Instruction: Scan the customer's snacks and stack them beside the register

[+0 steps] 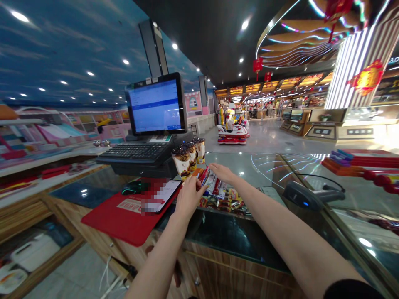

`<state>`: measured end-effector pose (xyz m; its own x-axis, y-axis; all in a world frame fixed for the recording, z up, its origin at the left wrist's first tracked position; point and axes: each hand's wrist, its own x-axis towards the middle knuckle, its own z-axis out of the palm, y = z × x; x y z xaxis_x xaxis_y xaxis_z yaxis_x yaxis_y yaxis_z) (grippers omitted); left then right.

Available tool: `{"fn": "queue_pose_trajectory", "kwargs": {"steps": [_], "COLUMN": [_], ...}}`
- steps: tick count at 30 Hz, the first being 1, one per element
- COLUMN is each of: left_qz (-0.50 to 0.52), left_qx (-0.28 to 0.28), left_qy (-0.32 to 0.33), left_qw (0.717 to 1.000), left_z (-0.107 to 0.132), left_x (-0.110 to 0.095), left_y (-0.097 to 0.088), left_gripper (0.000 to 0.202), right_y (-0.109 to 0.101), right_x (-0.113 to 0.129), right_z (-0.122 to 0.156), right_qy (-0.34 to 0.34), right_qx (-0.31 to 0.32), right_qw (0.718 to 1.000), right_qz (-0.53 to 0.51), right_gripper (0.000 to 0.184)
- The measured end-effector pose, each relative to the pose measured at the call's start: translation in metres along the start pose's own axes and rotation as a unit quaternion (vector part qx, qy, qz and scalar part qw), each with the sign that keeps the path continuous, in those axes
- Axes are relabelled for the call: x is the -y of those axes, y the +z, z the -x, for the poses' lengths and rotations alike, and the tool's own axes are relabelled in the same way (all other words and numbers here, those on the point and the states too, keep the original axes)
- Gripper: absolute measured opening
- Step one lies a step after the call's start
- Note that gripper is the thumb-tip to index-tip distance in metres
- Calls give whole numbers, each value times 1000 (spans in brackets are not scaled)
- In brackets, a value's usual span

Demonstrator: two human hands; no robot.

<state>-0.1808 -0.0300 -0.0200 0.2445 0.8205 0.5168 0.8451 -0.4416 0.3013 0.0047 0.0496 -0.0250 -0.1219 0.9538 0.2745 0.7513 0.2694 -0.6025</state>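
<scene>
On the glass counter, my left hand (188, 194) is curled at the left end of a red-and-blue candy pack (205, 176), with thumb and fingers around it. My right hand (222, 172) reaches over the far side of the packs, fingers stretched out and their tips partly hidden. Silvery-white candy packs (216, 186) lie side by side between my hands. Nearer to me is a layer of small colourful wrapped sweets (229, 203). Several paper cups with dark tops (182, 161) stand just behind my left hand.
Left of my hands are a phone (166, 195) on a red mat (124, 224), a mouse (132, 187), a keyboard (134, 152) and a monitor (157, 106). A barcode scanner (299, 195) lies to the right, with red boxes (370, 158) beyond it.
</scene>
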Motion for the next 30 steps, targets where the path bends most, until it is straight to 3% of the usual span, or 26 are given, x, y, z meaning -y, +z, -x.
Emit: {"fn": "queue_pose_trajectory", "kwargs": {"steps": [5,13,25,30], "left_qz": [-36,-103,-52,-21], "left_qx": [-3,-60,-111,-95], "left_qy": [-5,7,-5,-13], "left_qw": [999,993,992,995], "left_z": [2,3,-3,-9], "left_x": [1,6,-1,-3], "left_y": [-5,-4,-12,-17], "left_gripper": [7,4,22,29], "right_y": [-1,-6,-29,-49], "right_x": [14,19,4,-9], "right_z": [7,14,28,38], "right_qy": [19,25,7,1], "right_qx": [19,41,-4,-20], "right_qw": [1000,999,1000,1000], "right_qz": [9,23,-5,-8], "right_gripper": [54,54,49,45]}}
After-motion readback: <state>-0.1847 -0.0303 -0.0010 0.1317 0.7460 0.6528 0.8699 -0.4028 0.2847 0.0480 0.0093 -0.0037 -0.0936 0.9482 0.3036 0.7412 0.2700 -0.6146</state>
